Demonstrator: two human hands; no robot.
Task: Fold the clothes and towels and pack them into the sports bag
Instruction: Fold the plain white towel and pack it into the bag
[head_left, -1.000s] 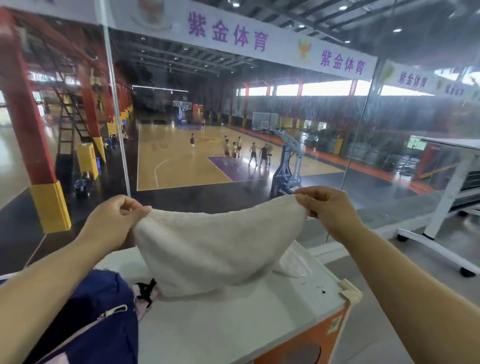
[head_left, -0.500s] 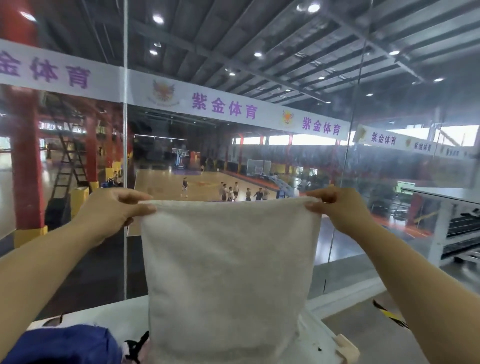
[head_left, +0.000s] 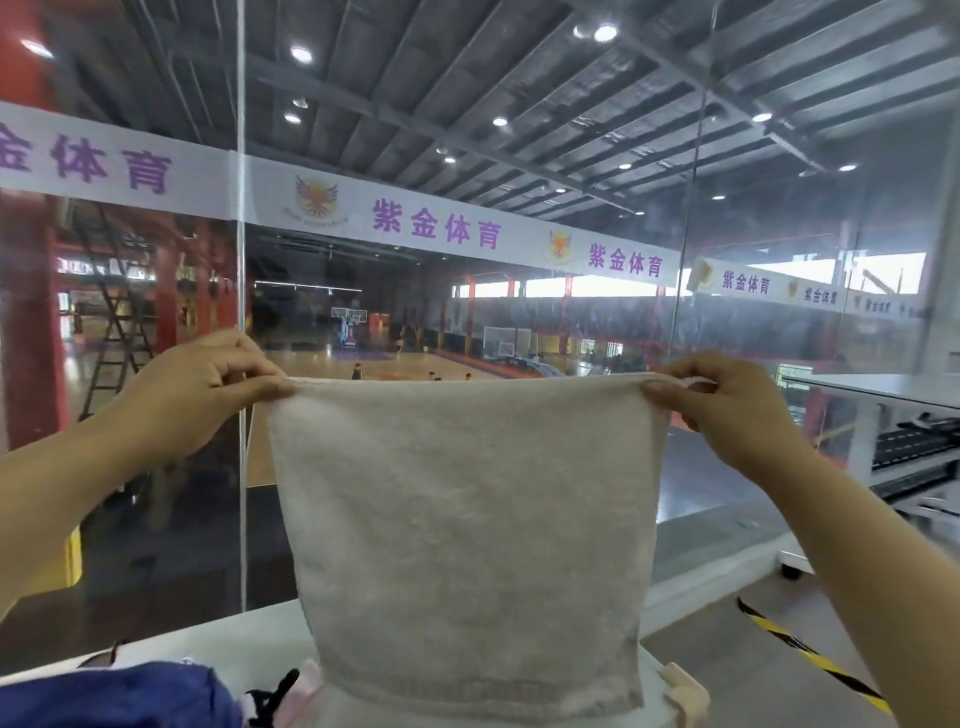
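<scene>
- Towel (head_left: 462, 519), sagging a second ago, now hangs flat and taut.
- Left hand (head_left: 192, 395) and right hand (head_left: 727, 410) pinch towel's top corners; cloth hangs below fingers.

You hold the towel (head_left: 467, 519) upright and spread flat at centre view. It is off-white terry with a hemmed bottom edge. Your left grip (head_left: 197, 395) pinches its 10 o'clock corner and your right grip (head_left: 727, 410) its 2 o'clock corner. The blue sports bag (head_left: 119, 696) lies at 7 o'clock, cut off by the frame. A pink-and-black garment (head_left: 291, 693) lies just beside it at its 3 o'clock.
</scene>
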